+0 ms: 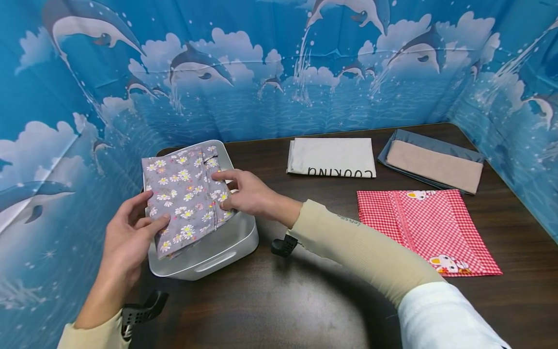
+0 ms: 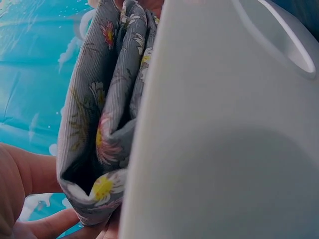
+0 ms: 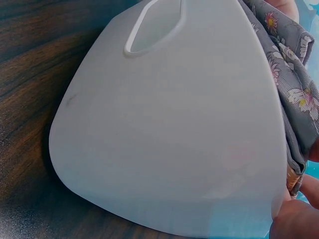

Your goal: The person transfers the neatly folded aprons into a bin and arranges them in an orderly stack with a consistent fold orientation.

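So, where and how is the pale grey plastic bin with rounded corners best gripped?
Probably by the oblong slot in the near wall of the bin, coming from the near side and hooking through. That opening is uncovered, while the left hand and right hand hold the grey daisy-print folded fabric over the bin's open top.

Downward head view; wrist close-ups of bin [image 3: 169,124]
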`<act>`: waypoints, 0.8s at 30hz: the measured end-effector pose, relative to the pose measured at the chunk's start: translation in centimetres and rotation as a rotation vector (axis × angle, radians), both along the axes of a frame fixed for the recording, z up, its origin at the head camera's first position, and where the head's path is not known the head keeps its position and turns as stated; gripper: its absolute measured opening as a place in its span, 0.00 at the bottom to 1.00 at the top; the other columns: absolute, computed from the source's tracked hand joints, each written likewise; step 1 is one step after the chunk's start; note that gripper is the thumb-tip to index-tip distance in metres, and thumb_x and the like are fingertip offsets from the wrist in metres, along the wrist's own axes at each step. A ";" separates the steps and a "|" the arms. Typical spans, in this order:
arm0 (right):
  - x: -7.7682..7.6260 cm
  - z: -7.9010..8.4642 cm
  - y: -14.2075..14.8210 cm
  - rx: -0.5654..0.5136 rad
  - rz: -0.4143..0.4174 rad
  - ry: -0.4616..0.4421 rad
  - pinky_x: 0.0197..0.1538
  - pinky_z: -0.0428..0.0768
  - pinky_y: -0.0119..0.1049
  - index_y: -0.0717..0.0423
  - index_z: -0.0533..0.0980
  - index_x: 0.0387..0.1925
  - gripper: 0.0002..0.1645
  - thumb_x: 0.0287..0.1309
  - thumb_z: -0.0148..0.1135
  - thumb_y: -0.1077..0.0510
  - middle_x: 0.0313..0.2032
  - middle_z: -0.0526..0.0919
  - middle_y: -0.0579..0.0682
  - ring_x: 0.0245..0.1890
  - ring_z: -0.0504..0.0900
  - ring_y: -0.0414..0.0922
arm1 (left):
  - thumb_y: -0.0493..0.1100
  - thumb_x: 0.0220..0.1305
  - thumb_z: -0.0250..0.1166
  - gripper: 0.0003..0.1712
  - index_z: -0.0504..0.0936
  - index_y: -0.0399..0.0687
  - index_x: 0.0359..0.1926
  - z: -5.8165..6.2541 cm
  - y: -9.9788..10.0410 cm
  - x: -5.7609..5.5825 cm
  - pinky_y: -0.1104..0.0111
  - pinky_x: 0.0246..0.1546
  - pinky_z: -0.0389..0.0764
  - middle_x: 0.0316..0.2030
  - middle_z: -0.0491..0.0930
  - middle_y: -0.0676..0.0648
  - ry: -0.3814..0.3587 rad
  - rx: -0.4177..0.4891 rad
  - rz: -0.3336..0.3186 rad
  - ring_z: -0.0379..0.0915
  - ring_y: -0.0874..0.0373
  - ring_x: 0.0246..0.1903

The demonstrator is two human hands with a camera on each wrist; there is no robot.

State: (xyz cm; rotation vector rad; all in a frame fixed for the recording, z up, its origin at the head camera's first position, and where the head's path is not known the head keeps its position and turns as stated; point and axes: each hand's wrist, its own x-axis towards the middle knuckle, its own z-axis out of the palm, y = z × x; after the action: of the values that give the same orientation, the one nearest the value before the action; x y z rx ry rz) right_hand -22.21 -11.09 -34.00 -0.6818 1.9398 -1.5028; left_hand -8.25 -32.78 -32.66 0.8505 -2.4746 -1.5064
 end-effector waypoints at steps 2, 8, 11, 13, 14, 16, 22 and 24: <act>0.0 0.0 0.0 0.001 0.000 0.004 0.49 0.82 0.33 0.48 0.72 0.77 0.44 0.61 0.70 0.72 0.76 0.73 0.48 0.66 0.76 0.47 | 0.41 0.76 0.67 0.46 0.55 0.57 0.86 0.0 0.1 0.0 0.79 0.36 0.83 0.81 0.61 0.40 0.001 -0.006 0.001 0.79 0.75 0.40; 0.0 -0.1 0.0 -0.001 -0.001 -0.001 0.50 0.83 0.34 0.48 0.73 0.77 0.45 0.60 0.70 0.72 0.76 0.73 0.48 0.65 0.77 0.47 | 0.40 0.76 0.67 0.46 0.55 0.56 0.86 -0.1 0.1 -0.1 0.79 0.36 0.83 0.83 0.59 0.39 0.000 0.001 -0.002 0.79 0.76 0.40; -0.1 -0.1 0.0 -0.005 -0.001 0.001 0.49 0.83 0.33 0.49 0.73 0.77 0.45 0.60 0.70 0.72 0.75 0.73 0.48 0.64 0.78 0.47 | 0.40 0.76 0.67 0.45 0.55 0.55 0.86 -0.1 0.0 -0.1 0.79 0.36 0.83 0.83 0.59 0.38 0.011 -0.014 -0.011 0.79 0.76 0.40; -0.1 -0.1 0.0 -0.011 0.001 0.004 0.48 0.83 0.33 0.49 0.72 0.77 0.45 0.59 0.70 0.72 0.75 0.74 0.49 0.63 0.79 0.46 | 0.40 0.76 0.67 0.45 0.55 0.54 0.86 -0.2 0.0 -0.1 0.78 0.36 0.83 0.83 0.59 0.38 0.018 -0.021 -0.020 0.79 0.77 0.39; -0.1 -0.2 0.0 -0.014 0.004 0.005 0.47 0.83 0.32 0.50 0.72 0.77 0.45 0.59 0.69 0.73 0.75 0.74 0.49 0.62 0.79 0.46 | 0.39 0.76 0.67 0.45 0.55 0.54 0.86 -0.2 0.0 -0.1 0.78 0.36 0.83 0.83 0.59 0.38 0.020 -0.021 -0.023 0.79 0.77 0.39; -0.1 -0.2 0.0 -0.019 0.007 0.003 0.46 0.83 0.32 0.50 0.72 0.78 0.46 0.59 0.69 0.73 0.75 0.74 0.49 0.61 0.80 0.46 | 0.39 0.76 0.67 0.45 0.55 0.54 0.86 -0.2 -0.1 -0.1 0.78 0.35 0.83 0.83 0.58 0.37 0.022 -0.020 -0.028 0.79 0.78 0.39; -0.1 -0.2 0.0 -0.016 0.003 0.009 0.45 0.83 0.32 0.50 0.73 0.77 0.46 0.58 0.70 0.73 0.76 0.74 0.49 0.62 0.80 0.45 | 0.40 0.76 0.67 0.46 0.55 0.55 0.86 -0.2 -0.1 -0.1 0.78 0.36 0.83 0.82 0.59 0.38 0.011 -0.012 -0.022 0.79 0.78 0.39; -0.1 -0.2 0.0 -0.016 0.004 0.012 0.46 0.83 0.32 0.50 0.73 0.77 0.46 0.58 0.70 0.73 0.75 0.74 0.49 0.62 0.80 0.46 | 0.40 0.76 0.67 0.46 0.55 0.55 0.86 -0.2 -0.1 -0.1 0.78 0.36 0.83 0.83 0.59 0.38 0.009 -0.008 -0.020 0.79 0.77 0.39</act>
State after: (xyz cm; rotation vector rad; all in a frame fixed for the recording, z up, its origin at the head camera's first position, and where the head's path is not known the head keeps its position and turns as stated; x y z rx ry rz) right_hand -22.30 -11.11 -34.20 -0.7029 1.9360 -1.5166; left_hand -8.34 -32.87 -32.89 0.8176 -2.4886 -1.5017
